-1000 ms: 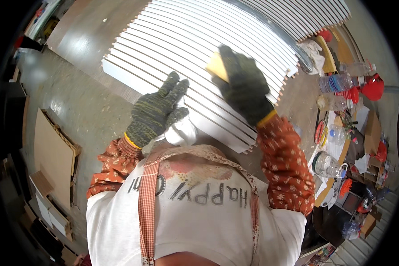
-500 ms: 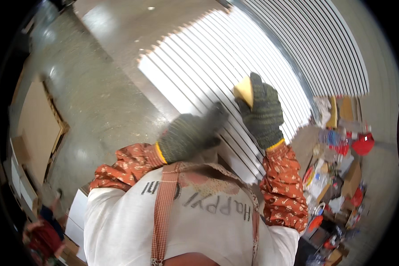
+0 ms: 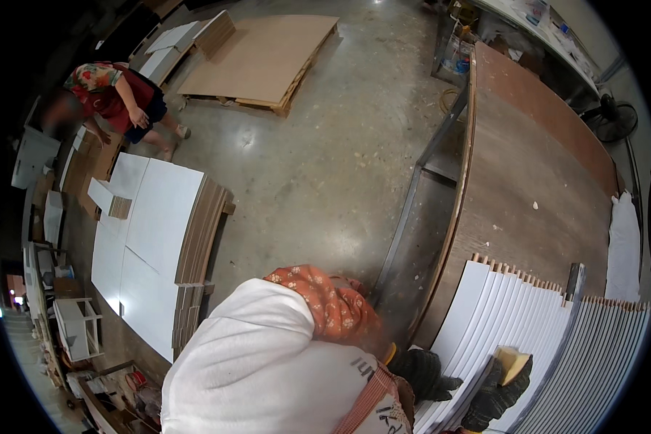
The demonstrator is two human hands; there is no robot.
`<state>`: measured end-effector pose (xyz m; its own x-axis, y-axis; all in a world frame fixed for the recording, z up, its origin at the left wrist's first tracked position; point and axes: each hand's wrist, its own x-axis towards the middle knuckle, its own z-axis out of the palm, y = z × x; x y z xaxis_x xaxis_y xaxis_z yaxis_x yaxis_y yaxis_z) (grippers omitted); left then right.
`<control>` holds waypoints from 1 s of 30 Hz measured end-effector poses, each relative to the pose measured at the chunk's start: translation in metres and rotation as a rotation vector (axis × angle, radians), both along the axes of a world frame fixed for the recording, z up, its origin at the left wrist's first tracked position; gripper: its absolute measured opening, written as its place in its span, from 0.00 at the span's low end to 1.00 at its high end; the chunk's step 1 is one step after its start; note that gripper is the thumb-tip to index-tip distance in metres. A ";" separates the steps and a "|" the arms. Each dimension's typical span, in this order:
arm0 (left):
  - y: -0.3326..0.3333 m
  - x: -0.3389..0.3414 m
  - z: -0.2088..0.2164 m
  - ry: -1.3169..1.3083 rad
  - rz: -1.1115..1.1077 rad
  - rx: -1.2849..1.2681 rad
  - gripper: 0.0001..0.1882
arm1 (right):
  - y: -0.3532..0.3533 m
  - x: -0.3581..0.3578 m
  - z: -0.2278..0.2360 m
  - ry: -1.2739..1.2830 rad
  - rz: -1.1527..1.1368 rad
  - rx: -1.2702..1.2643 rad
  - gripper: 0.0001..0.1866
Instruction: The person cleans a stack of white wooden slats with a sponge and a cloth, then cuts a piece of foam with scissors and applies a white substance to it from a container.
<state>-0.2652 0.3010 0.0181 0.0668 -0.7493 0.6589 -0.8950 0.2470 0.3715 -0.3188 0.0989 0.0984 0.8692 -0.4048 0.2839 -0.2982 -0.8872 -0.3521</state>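
Note:
In my gloved right hand [image 3: 488,399] is a pale yellow sponge [image 3: 512,365], gripped above a row of long white panels [image 3: 459,307]. The panels lie packed side by side, with bare brown ends at their far side. My left hand [image 3: 423,374], in a dark knitted glove, is at the near-left edge of the same panels, its fingers stretched toward the right hand and holding nothing I can see. A grey metal bar [image 3: 573,283] separates these panels from a second row of narrow, dark-gapped strips [image 3: 604,347] at the right.
The panels rest on a brown worktable [image 3: 535,188] with a metal frame. A fan [image 3: 615,119] stands beyond its far right. To the left are a stack of white boards [image 3: 163,195], a pallet with a brown sheet [image 3: 267,58], and a bending person [image 3: 119,101].
My view has swung to the left, so the panels and both hands now sit at the lower right. The sponge stays in my right hand.

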 end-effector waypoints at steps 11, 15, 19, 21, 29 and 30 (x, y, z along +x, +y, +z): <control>-0.019 0.004 -0.006 0.010 -0.150 -0.019 0.24 | -0.008 0.075 -0.003 -0.116 -0.022 -0.003 0.31; -0.019 0.003 -0.003 0.008 -0.179 -0.035 0.25 | 0.007 0.011 0.003 -0.048 -0.086 -0.065 0.34; -0.017 -0.001 -0.002 0.009 -0.220 -0.032 0.26 | 0.028 -0.061 0.007 0.009 -0.191 -0.135 0.39; -0.008 0.004 -0.001 0.018 -0.207 -0.011 0.27 | 0.049 -0.088 0.018 0.046 -0.253 -0.154 0.41; 0.012 0.011 0.016 -0.051 -0.229 0.354 0.32 | 0.094 -0.194 0.002 0.044 -0.462 -0.358 0.33; 0.013 0.015 0.022 -0.101 -0.237 0.397 0.30 | 0.094 -0.192 0.005 0.011 -0.490 -0.300 0.31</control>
